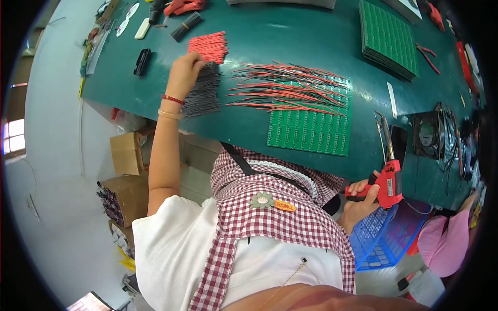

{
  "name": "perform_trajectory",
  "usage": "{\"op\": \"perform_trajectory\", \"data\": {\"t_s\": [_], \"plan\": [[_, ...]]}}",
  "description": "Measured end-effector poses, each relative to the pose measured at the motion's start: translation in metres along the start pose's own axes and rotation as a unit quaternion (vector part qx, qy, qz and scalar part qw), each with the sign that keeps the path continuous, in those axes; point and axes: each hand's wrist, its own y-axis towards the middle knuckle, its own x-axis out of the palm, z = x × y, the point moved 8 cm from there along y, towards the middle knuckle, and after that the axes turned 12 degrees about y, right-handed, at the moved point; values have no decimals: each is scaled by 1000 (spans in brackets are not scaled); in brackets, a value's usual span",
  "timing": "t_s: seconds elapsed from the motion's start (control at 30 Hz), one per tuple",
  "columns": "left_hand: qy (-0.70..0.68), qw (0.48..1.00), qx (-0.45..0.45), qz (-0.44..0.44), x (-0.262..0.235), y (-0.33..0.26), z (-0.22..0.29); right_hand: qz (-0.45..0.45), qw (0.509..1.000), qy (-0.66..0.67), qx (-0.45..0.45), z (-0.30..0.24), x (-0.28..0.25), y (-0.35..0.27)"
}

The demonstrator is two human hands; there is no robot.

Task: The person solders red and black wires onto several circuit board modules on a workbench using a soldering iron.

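Our left hand point(184, 72) pinches black wires point(202, 90), right hand point(363, 199) grips the solder gun point(388, 179); its hot tip risks scorching the desk point(290, 31).

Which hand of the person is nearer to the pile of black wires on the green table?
The left hand. It rests on the pile of black wires. The right hand is far from it, at the table's near edge, gripping a red soldering gun.
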Motion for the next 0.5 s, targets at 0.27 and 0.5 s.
{"op": "perform_trajectory", "data": {"t_s": [0.27,0.5], "plan": [[181,953,190,154,3,21,10,-9,1000,-13,8,-3,22,9],[147,981,122,40,-4,-46,18,17,1000,-15,-11,-13,16,12]]}}
